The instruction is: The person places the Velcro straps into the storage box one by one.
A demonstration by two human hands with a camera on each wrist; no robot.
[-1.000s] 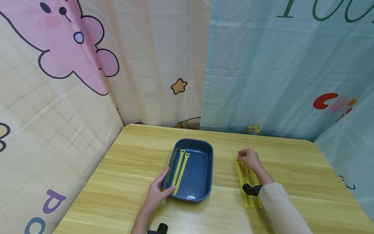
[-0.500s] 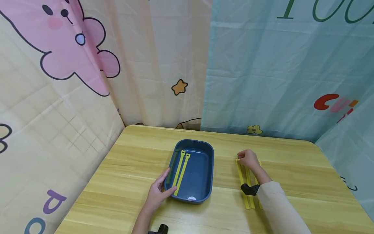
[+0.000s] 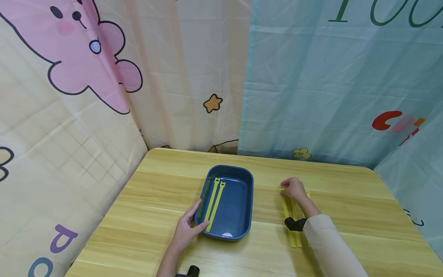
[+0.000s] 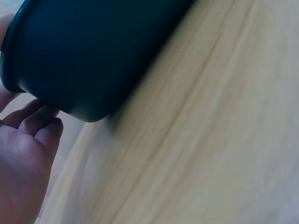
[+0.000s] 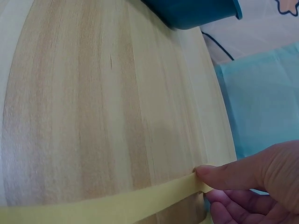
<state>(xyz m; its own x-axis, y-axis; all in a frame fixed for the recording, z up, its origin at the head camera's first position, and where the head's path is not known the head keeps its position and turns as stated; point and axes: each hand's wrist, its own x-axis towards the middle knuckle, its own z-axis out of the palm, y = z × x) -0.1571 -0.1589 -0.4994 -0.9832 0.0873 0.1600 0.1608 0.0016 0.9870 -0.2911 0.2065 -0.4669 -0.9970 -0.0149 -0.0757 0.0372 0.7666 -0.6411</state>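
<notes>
Left hand (image 3: 185, 230): fingers straight, resting against the near-left corner of the blue tray (image 3: 238, 231).
Right hand (image 3: 293, 188): pinching the far end of a yellow strap (image 3: 287, 215) on the table (image 3: 155, 184), right of the tray.

This looks like a small makeshift recording booth rather than a lived-in room: a plain light wooden table (image 3: 263, 246) is hemmed in on three sides by hanging printed curtains. A cream curtain (image 3: 86, 115) with a pink cartoon figure, a star and faint fold creases closes the left side and part of the back, and a pale blue curtain (image 3: 328, 84) with lettering and a small flower covers the rest, so no wall or furniture shows behind them.
</notes>
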